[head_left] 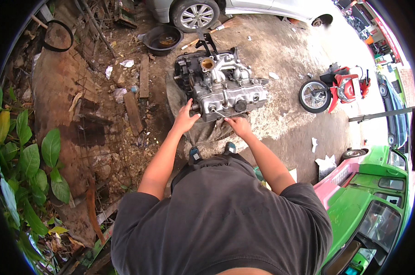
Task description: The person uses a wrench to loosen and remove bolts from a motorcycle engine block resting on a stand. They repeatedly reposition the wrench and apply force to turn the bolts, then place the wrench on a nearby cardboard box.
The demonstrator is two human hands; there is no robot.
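One engine (pixel 225 87); left hand (pixel 185 120), fingers spread at its corner; right hand (pixel 239 126) pinching one thin metal tool (pixel 220 113); one red motorcycle (pixel 346 88)

A red motorcycle (pixel 346 88) and a green vehicle (pixel 344 211) — perhaps a truck — stand at right.

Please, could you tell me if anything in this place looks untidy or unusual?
Yes, mostly litter. A crumpled white scrap lies on the dirt left of the engine, and a ragged-edged white sheet lies near the green vehicle. They look discarded. The engine itself shows no clear damage.
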